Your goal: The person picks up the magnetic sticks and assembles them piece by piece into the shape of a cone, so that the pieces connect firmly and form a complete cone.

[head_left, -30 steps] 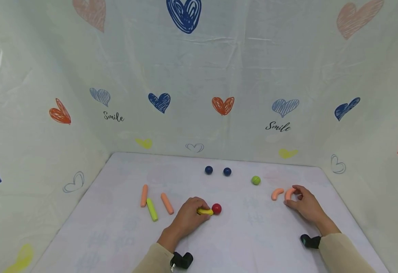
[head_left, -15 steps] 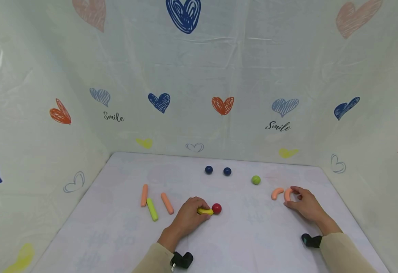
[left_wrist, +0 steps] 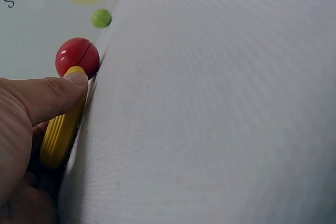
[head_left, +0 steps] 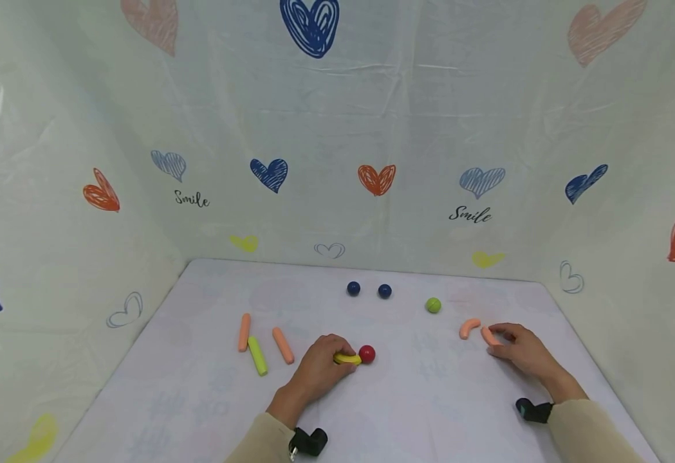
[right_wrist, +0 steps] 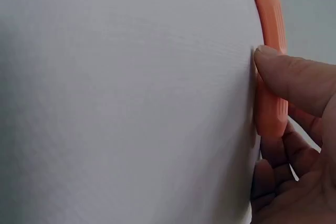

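On the white table, my left hand grips a short yellow curved stick. In the left wrist view my thumb presses on this yellow stick, whose tip touches a red ball. The red ball sits just right of that hand. My right hand pinches an orange stick at the right of the table. In the right wrist view my thumb lies across this orange stick. A second curved orange piece lies just left of it, untouched.
A green ball and two dark blue balls lie further back. Two straight orange sticks and a yellow-green stick lie at the left. Heart-printed cloth walls close in three sides.
My right hand has shifted slightly right and toward me, and the orange stick in it now lies lower and flatter. The left hand has stayed put.
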Demonstrator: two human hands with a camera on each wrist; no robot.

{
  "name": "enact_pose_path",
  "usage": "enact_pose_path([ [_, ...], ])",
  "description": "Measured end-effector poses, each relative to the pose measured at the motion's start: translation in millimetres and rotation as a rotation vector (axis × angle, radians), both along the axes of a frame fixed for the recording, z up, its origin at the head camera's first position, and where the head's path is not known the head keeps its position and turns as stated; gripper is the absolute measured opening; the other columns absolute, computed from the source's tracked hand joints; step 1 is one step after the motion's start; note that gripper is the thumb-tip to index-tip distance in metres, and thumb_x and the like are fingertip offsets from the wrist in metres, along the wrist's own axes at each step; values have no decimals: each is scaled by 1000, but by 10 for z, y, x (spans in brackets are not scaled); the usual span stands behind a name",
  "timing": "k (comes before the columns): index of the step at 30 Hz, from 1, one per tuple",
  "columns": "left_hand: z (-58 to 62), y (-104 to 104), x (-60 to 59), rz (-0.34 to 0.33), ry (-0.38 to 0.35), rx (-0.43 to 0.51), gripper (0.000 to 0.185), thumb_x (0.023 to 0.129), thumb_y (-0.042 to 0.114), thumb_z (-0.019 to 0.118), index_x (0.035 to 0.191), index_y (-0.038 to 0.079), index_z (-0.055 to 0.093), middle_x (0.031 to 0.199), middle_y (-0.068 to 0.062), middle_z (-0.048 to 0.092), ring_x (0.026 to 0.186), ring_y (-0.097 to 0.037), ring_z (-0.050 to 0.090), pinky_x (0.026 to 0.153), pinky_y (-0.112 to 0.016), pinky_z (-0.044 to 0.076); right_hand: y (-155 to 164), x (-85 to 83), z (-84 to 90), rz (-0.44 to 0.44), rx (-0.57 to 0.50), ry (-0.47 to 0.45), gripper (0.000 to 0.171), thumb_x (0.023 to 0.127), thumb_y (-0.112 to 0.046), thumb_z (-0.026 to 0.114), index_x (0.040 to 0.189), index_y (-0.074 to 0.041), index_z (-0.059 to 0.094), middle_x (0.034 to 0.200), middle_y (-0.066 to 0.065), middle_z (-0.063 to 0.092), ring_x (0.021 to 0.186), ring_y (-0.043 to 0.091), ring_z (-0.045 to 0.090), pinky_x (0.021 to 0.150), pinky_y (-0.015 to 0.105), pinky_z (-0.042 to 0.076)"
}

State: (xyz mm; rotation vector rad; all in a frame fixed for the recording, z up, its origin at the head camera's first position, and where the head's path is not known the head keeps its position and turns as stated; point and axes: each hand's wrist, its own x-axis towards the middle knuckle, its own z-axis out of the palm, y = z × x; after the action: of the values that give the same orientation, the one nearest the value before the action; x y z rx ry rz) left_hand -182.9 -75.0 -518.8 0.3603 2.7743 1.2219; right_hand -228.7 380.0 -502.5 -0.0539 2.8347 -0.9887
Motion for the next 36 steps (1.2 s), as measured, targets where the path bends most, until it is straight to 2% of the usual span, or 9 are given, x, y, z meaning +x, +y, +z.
enact_pose_path([
  [6,-5,4,-5,7,1,-2,13,93,24,83,104,25,76,114,10,66,106,-12,57,96,-35,56,-48,32,-52,48,-41,92,24,92,0,70,116,4,72,140,36,55,131,54,48,104,67,42],
  [10,-12,6,-8,19,-2,-10,13,92,25,83,104,25,77,114,10,66,105,-12,57,96,-35,56,-90,60,-29,59,-23,111,37,87,8,63,123,5,71,147,39,47,139,60,39,108,75,35],
  [13,-18,10,-8,17,-4,-12,13,92,25,83,104,25,77,113,10,66,105,-11,57,96,-34,56,-111,102,-11,-2,9,68,53,88,2,63,141,8,58,150,40,41,137,60,40,106,74,39],
  [15,-16,13,-7,13,-1,-11,13,92,24,83,104,25,77,113,10,67,104,-11,57,95,-34,56,-121,133,-6,-53,26,38,60,95,-12,66,148,9,47,149,40,39,135,59,42,105,71,42],
  [17,-10,14,-7,8,5,-8,13,92,24,83,104,25,77,113,9,67,104,-12,57,94,-34,56,-142,163,2,-95,40,20,73,98,-30,71,150,12,40,147,41,40,133,57,44,104,69,44],
  [20,-4,12,-5,9,4,-9,13,92,23,83,103,25,77,113,9,67,104,-12,57,94,-33,56,-188,199,-7,-125,82,32,96,93,-54,75,148,16,39,144,41,44,131,56,45,103,67,44],
  [24,-4,1,-4,18,-10,-12,13,92,24,84,103,26,77,114,10,67,105,-12,57,94,-33,56,-266,214,-48,-154,139,44,104,90,-65,73,145,16,41,143,41,43,131,58,38,102,70,38],
  [30,-17,-3,-13,14,-10,-6,13,92,24,83,103,26,77,114,11,67,104,-11,56,93,-32,56,-327,205,-57,-169,172,71,91,91,-60,74,140,14,49,139,41,46,127,59,39,96,71,34],
  [36,-25,3,-22,8,-6,1,12,93,24,83,103,26,76,114,12,66,105,-11,56,94,-32,56,-317,218,-29,-132,159,45,83,94,-46,71,150,8,44,145,40,46,131,58,38,96,71,34],
])
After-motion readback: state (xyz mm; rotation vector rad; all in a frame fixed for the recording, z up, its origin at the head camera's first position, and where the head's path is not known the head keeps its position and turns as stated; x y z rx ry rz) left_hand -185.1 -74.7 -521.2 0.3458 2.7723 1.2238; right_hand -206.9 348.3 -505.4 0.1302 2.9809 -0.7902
